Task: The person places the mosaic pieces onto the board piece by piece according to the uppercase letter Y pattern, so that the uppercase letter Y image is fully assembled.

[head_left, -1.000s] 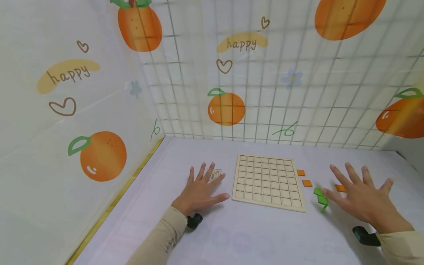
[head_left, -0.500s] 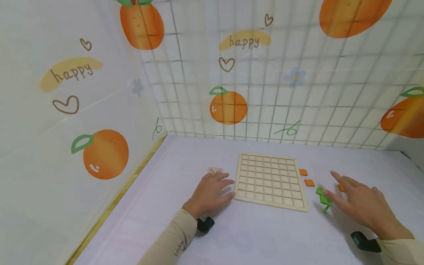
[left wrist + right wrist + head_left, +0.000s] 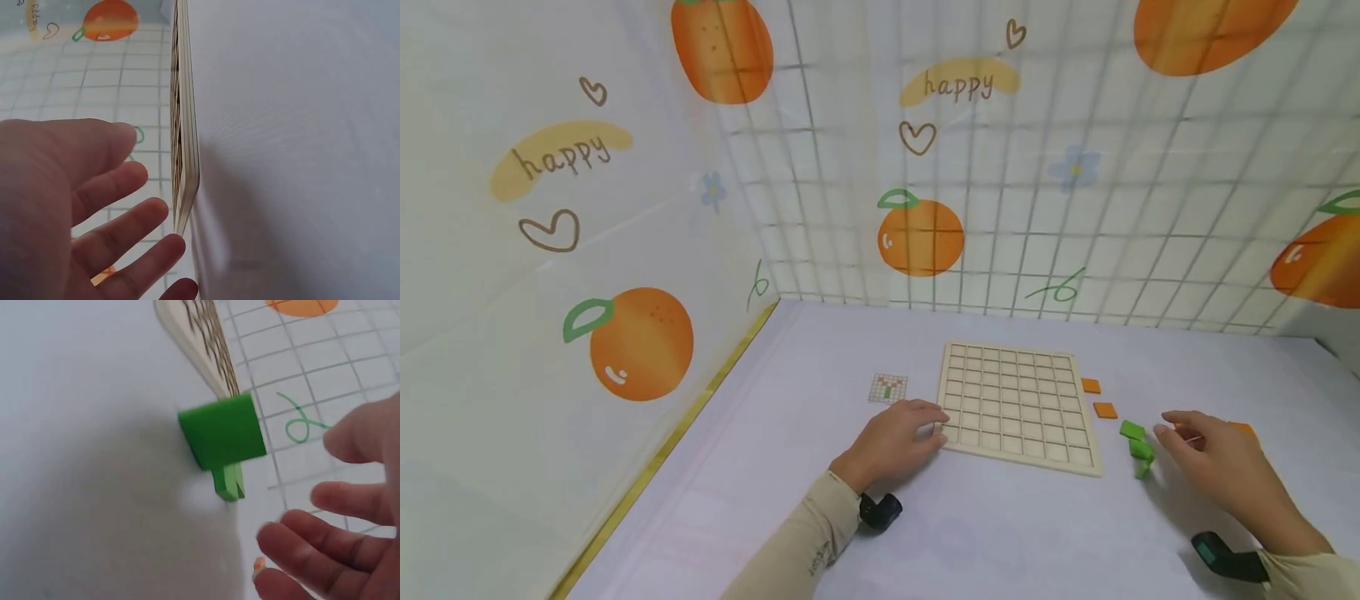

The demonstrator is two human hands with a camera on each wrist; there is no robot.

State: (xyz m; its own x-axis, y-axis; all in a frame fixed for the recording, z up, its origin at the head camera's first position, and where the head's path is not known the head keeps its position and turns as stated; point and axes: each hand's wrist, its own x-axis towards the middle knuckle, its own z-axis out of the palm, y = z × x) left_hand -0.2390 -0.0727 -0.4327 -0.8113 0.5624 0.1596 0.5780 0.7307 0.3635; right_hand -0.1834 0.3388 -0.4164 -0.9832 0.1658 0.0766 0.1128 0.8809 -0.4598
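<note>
A pale wooden board (image 3: 1018,408) with a grid of square cells lies on the table. My left hand (image 3: 891,442) is at its left edge, fingertips by the frame; in the left wrist view its fingers (image 3: 122,234) are loosely bent with nothing between them. On the right, my right hand (image 3: 1217,462) hovers just beside several small green tiles (image 3: 1132,430). One green tile (image 3: 225,432) stands tilted up in the right wrist view, apart from the relaxed right fingers (image 3: 306,556). An orange tile (image 3: 1242,428) is partly hidden behind that hand.
Two orange tiles (image 3: 1105,410) lie along the board's right side. A small printed card (image 3: 888,388) with a coloured grid pattern is left of the board. A curtain (image 3: 985,192) printed with oranges stands behind the table, and another wall (image 3: 490,350) to the left.
Both hands went from spread fingers to loosely bent ones. The left hand moved right to the board's edge, uncovering the printed card. The right hand lowered slightly beside the green tiles.
</note>
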